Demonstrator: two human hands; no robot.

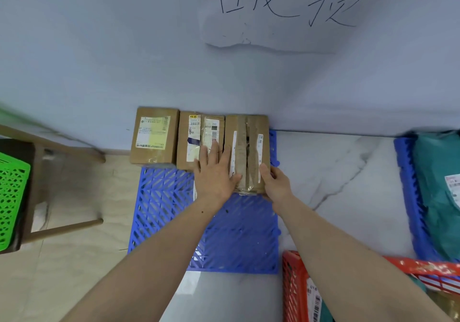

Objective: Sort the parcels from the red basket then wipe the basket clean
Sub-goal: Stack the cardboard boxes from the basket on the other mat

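Three brown cardboard parcels stand in a row against the wall on a blue plastic mat. The left parcel and the middle parcel carry labels. Both hands grip the taped right parcel. My left hand lies flat across its left side and the middle parcel, thumb on its top. My right hand holds its near right corner. The red basket is at the bottom right, with labelled parcels inside, partly hidden by my right arm.
A second blue mat at the right holds a teal bagged parcel. A green basket sits on a wooden stool at the left. A handwritten paper sign hangs on the wall above.
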